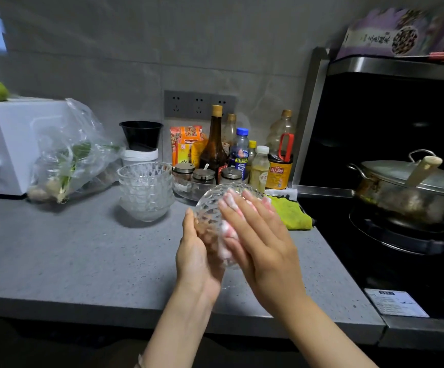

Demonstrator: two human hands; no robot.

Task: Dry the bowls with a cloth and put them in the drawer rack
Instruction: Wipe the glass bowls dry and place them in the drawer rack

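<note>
1. Where the head camera looks down over the worktop, the left hand (197, 253) cups a glass bowl (212, 211) from the side. The thumb lies along the rim and the fingers curve round the faceted wall. The bowl is tipped on its side and held in the air above the counter (83, 261).
2. The right hand (260, 235) keeps its fingers almost straight, pressing a soft pink cloth (227, 229) into the bowl's hollow.
3. A stack of bowls (145, 189) in the same cut glass, round and nested upright, stands on the counter to the left, apart from the held one.
4. The counter is flat, grey, speckled stone. Its widest stretch lies left of the hands and runs to the straight front edge.
5. Crowded bottles (239, 155) close off the back.
6. A crumpled yellow-green cloth (293, 213) lies at the right edge beside a lidded metal pan (414, 181).
7. A crinkled clear plastic bag (69, 155) slumps at the left.
</note>
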